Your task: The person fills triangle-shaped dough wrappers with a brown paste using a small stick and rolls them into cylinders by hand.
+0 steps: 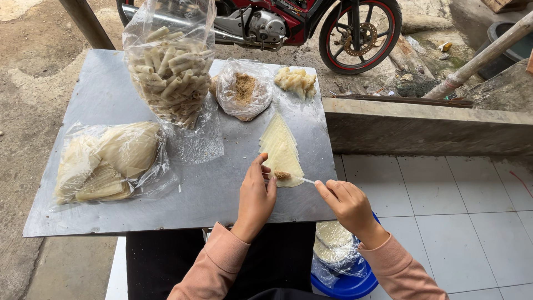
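A stack of pale triangular wrapper sheets [279, 147] lies on a metal tray table [222, 194], with a small brown lump of filling [282, 175] near its wide end. My left hand [256, 195] rests its fingertips on the wrapper's near edge beside the filling. My right hand [347, 203] pinches a thin white stick or spoon handle [308, 180] whose tip reaches the filling. A plastic-wrapped bowl of brown filling [244, 89] stands farther back.
A tall clear bag of finished rolls [171, 69] stands at the back. A bag of folded wrappers [108, 161] lies left. Pale lumps [296, 80] sit at the back right. A blue basin with wrappers [341, 261] is by my knee. Beyond stands a red motorbike [311, 25].
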